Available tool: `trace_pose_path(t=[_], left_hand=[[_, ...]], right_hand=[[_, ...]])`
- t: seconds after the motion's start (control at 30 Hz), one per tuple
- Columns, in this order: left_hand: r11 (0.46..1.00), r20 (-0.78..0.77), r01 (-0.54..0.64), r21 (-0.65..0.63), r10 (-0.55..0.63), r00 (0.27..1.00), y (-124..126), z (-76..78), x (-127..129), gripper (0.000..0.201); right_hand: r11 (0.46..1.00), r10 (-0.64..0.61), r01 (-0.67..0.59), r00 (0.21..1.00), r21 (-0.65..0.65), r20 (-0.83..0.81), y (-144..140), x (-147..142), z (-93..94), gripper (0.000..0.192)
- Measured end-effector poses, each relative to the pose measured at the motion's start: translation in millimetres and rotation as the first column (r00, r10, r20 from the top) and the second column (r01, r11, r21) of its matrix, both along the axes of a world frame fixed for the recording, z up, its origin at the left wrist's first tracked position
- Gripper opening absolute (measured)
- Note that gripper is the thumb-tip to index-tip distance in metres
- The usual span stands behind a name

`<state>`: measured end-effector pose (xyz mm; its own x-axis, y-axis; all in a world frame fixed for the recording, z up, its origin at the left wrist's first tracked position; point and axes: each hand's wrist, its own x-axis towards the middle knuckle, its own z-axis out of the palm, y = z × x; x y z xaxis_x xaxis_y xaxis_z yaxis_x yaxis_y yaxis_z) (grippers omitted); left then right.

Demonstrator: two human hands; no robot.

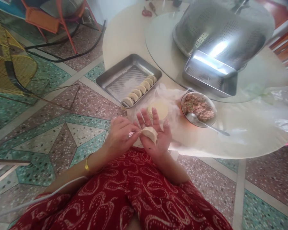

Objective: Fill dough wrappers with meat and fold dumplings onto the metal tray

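A pale folded dumpling (149,133) lies in my right hand (160,142), which is turned palm up with its fingers stretched forward and holds it from below. At the dumpling's left end, the fingertips of my left hand (121,134) pinch its edge. Just beyond my right fingertips is a stack of round dumpling wrappers (159,109) on a floured sheet. A bowl of minced filling (198,107), with a metal spoon (210,126) resting in it, stands to the right. Several finished dumplings (141,89) line the right side of a metal tray (110,75).
A large perforated metal basin (220,32) and a smaller rectangular metal pan (211,75) sit on the glass turntable (160,41). Red-handled scissors (147,12) lie at the table's far side. Clear plastic (282,108) is at right; an orange chair (44,22) stands at left.
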<state>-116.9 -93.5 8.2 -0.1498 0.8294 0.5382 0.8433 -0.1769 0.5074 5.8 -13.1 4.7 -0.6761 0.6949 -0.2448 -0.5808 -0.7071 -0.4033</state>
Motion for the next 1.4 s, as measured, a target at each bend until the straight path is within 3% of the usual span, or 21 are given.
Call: trace_pose_path(t=[0.33, 0.53, 0.67, 0.93, 1.2, 1.4], left_hand=[[0.996, -0.089, 0.081, 0.040, -0.078, 0.993, 5, 6.3, -1, 0.004], [0.994, -0.133, 0.074, 0.077, -0.063, 0.989, 4, 6.5, 3, 0.003], [0.994, -0.146, 0.087, 0.061, -0.077, 0.986, 4, 11.6, 0, 0.012], [0.988, -0.187, 0.147, 0.054, -0.135, 0.973, 10, 12.3, 2, 0.007], [0.986, -0.166, 0.165, 0.020, -0.160, 0.973, 11, 18.7, 2, 0.008], [0.985, -0.143, 0.172, 0.013, -0.169, 0.975, 12, 13.6, 2, 0.009]], right_hand=[[0.999, 0.047, -0.048, 0.998, -0.013, -0.041, -2, 0, -2.8, 0.047], [0.998, 0.054, -0.056, 0.997, -0.024, -0.062, -1, -1, -2.2, 0.047], [0.995, 0.097, -0.098, 0.995, -0.018, -0.038, -1, 0, -3.2, 0.049], [0.987, 0.133, -0.137, 0.990, -0.089, -0.042, -3, 1, 1.6, 0.051], [0.987, 0.143, -0.145, 0.989, -0.076, -0.030, -3, 0, 0.4, 0.050], [0.984, 0.154, -0.154, 0.988, -0.089, -0.013, -3, 0, 3.5, 0.049]])
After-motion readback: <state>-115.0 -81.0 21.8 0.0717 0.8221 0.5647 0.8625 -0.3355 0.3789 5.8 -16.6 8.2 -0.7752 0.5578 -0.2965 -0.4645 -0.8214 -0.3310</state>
